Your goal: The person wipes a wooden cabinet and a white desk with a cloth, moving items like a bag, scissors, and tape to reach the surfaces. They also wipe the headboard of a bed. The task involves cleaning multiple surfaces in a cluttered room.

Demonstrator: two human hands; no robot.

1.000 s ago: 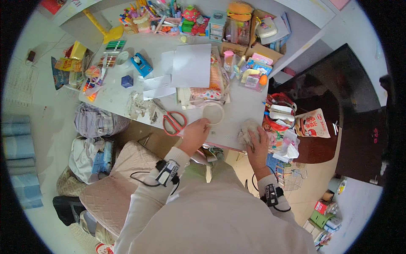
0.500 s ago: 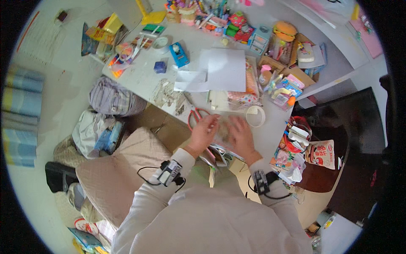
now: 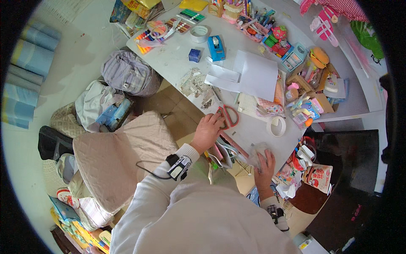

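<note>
My left hand (image 3: pixel 208 131) is at the desk's front edge, its bent fingers closed over one handle loop of the red-handled scissors (image 3: pixel 230 118), which lie on the desk top. Part of that loop is hidden by the fingers. Farther right, my right hand (image 3: pixel 264 170) grips a pale, crumpled, see-through wad (image 3: pixel 258 152) at the desk edge. What the wad is made of is unclear. Between my hands, a pinkish strip (image 3: pixel 234 144) runs along the edge above a drawer-like space filled with papers (image 3: pixel 224 155). A white tape roll (image 3: pixel 276 126) stands beyond my right hand.
White paper sheets (image 3: pixel 259 76), a blue tape dispenser (image 3: pixel 216 48) and a dark blue cube (image 3: pixel 194 55) sit farther back on the desk. Boxes of small items (image 3: pixel 313 76) line its right side. A covered chair (image 3: pixel 122 158) stands left, a dark cabinet (image 3: pixel 351 169) right.
My hands have moved apart. The right one has shifted right with the crumpled wad, and the left one now overlaps the scissors' handle. The whole view has turned and shifted.
</note>
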